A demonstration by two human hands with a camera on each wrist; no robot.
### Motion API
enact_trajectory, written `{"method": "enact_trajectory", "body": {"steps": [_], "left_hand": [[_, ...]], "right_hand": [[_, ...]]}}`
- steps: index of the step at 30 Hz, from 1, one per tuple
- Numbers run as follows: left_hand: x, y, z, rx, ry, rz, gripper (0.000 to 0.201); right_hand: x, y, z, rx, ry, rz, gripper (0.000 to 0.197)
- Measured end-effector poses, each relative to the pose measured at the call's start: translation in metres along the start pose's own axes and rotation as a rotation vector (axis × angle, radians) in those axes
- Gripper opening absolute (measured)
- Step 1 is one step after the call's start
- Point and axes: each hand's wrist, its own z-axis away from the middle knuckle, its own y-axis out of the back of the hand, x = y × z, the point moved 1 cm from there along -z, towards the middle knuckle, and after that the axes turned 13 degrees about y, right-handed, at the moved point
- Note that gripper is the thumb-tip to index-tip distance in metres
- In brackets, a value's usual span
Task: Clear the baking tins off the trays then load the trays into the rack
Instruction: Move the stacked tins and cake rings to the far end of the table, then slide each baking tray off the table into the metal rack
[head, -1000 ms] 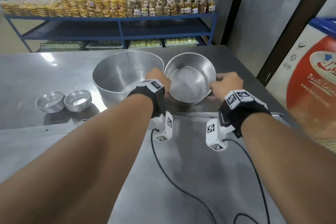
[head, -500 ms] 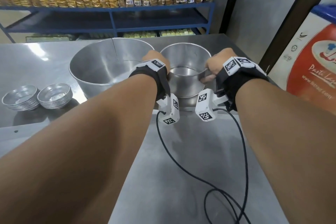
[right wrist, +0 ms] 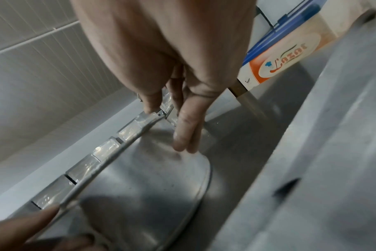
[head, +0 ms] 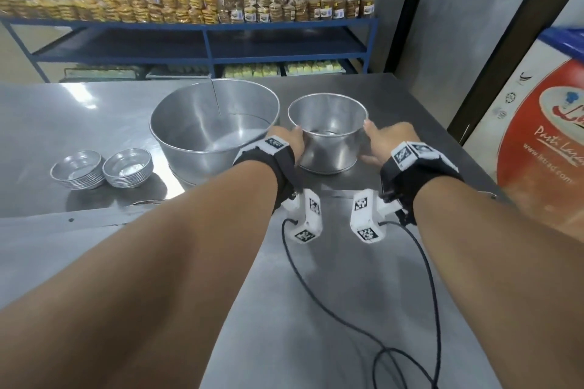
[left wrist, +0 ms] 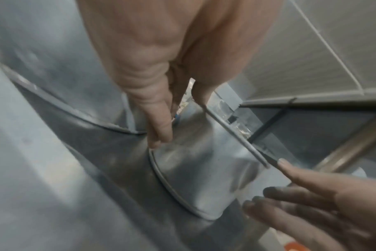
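A small round steel baking tin (head: 328, 136) stands upright on the steel table (head: 79, 117), just right of a large round tin (head: 215, 126). My left hand (head: 294, 142) lies against its left wall and my right hand (head: 382, 142) against its right wall, each thumb at the rim. In the left wrist view the left hand (left wrist: 178, 121) has straight fingers along the small tin (left wrist: 200, 178), and the right hand's fingers (left wrist: 290, 195) are spread and straight. The right wrist view shows my right hand (right wrist: 166, 128) with straight fingers on the tin's wall (right wrist: 140, 195).
Two stacks of small fluted tins (head: 77, 169) (head: 128, 167) sit at the left. A flat steel sheet (head: 347, 294), apparently a tray, lies nearest me under the wrist cables (head: 316, 278). Blue shelving with bagged biscuits (head: 205, 25) stands behind, and a white-and-orange cabinet (head: 537, 136) at the right.
Both hands gripped the small tin and lifted it half a second ago. It now stands on the table beside the large tin, and my fingers have straightened along its sides.
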Motion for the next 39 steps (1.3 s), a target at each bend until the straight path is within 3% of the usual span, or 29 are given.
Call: {"method": "enact_trajectory", "body": {"steps": [5, 11, 14, 17, 23, 26, 30, 39], "left_hand": [[-0.024, 0.025, 0.067, 0.113, -0.041, -0.354, 0.03], [-0.1, 0.03, 0.137, -0.077, 0.032, -0.73, 0.038], [-0.154, 0.021, 0.169, -0.122, 0.08, -0.864, 0.058], [-0.206, 0.018, 0.204, -0.121, 0.104, -0.872, 0.062], [-0.278, 0.069, 0.337, -0.251, 0.076, -0.775, 0.08], [-0.315, 0.084, 0.374, -0.269, -0.014, -0.808, 0.091], [-0.358, 0.096, 0.427, -0.299, -0.148, -0.819, 0.088], [-0.421, 0.141, 0.499, -0.242, -0.278, -0.773, 0.07]], "right_hand": [[0.003, 0.029, 0.058, -0.1, 0.061, 0.353, 0.032], [0.01, 0.064, 0.166, -0.388, -0.035, 0.693, 0.04], [0.02, 0.076, 0.227, -0.432, -0.089, 0.747, 0.038], [0.028, 0.092, 0.291, -0.465, -0.102, 0.819, 0.035], [0.065, 0.109, 0.416, -0.422, -0.205, 0.909, 0.046], [0.08, 0.115, 0.476, -0.383, -0.256, 0.876, 0.061], [0.073, 0.135, 0.56, -0.366, -0.309, 0.832, 0.074], [0.058, 0.126, 0.65, -0.353, -0.39, 0.828, 0.058]]}}
